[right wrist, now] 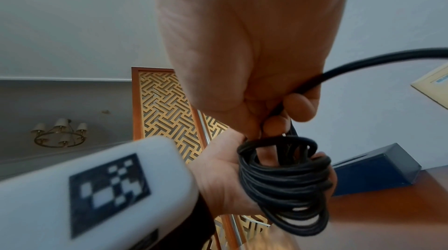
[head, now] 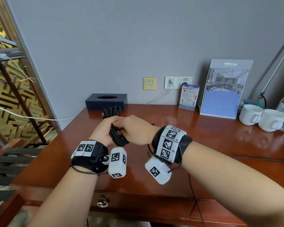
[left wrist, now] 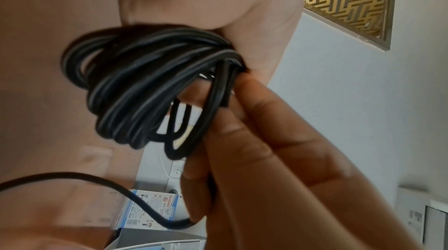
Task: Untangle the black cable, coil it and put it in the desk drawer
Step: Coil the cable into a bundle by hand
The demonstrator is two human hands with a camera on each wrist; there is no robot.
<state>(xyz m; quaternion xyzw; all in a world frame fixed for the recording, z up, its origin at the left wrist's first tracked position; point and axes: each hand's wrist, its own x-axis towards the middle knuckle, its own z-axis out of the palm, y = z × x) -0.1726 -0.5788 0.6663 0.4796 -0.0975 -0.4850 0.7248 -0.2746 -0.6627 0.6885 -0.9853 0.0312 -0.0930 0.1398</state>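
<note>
Left hand [head: 103, 131] clasped the coiled black cable [head: 117, 136]; right hand [head: 134, 130] pinched its loose strand. Light and springy, the coil probably needed gripping across all loops.

A glossy reddish-brown wooden counter [head: 179, 145] carries a dark blue tissue box [head: 106, 101] at its back left corner, a small notice card [head: 188, 97] and a tall brochure stand [head: 223, 89] along the back edge, and two white cups [head: 262, 117] at the back right.
</note>
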